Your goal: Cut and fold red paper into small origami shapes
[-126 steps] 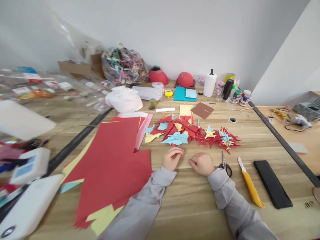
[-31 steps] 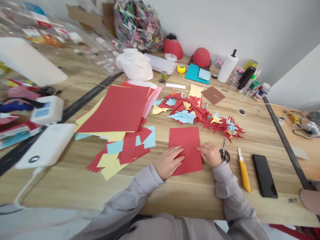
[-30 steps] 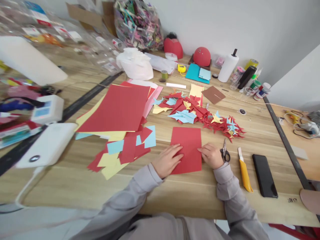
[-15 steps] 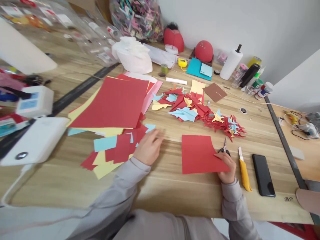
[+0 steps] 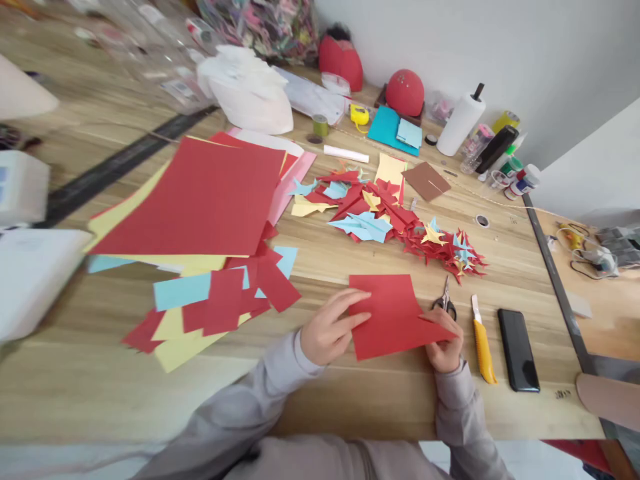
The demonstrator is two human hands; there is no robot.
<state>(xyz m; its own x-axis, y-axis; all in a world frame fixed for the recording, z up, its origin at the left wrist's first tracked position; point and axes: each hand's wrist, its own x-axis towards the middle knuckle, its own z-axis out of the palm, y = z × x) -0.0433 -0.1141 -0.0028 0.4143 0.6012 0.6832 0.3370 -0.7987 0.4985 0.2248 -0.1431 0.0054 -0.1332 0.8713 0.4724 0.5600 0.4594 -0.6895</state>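
Observation:
A red paper sheet (image 5: 383,313) lies between my hands, its right corner lifted and curved. My right hand (image 5: 444,340) pinches that corner, thumb on top. My left hand (image 5: 333,327) rests its spread fingertips on the sheet's left edge. Behind the sheet, folded red, blue and yellow paper pieces (image 5: 400,220) form a long pile. Large red sheets (image 5: 210,200) are stacked at the left over yellow ones. Red, blue and yellow paper scraps (image 5: 225,300) lie in front of that stack.
Scissors (image 5: 444,303), a yellow cutter (image 5: 483,350) and a black phone (image 5: 519,350) lie right of my right hand. A white bottle (image 5: 460,125) and small jars stand at the back right. White tissues (image 5: 247,87) sit at the back left.
My left hand has moved right from the scraps onto the red sheet's left edge. A red scrap now lies further right, beside the other scraps. The view has shifted slightly.

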